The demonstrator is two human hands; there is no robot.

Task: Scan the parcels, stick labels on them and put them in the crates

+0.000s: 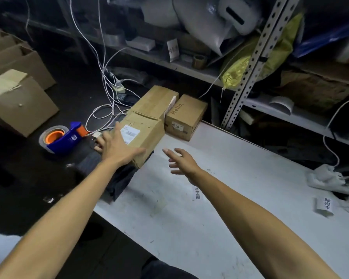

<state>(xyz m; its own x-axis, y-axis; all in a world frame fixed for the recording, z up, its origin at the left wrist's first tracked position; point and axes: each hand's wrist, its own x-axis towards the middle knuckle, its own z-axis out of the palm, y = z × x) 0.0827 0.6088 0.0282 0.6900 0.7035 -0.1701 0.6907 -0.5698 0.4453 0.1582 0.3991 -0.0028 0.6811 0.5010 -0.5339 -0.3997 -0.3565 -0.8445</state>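
Worktop [220, 198]: white, flat, scuffed.
Long brown cardboard parcel [147, 119]: on worktop's far left edge, white label on top.
Small brown "Hello" box [186, 115]: touching parcel's right side.
Left hand [117, 146]: fingers spread, resting on parcel's near end.
Right hand [181, 160]: fingers spread, above worktop, holding nothing.

Dim, grainy picture (edges dark and bent), slight motion blur.
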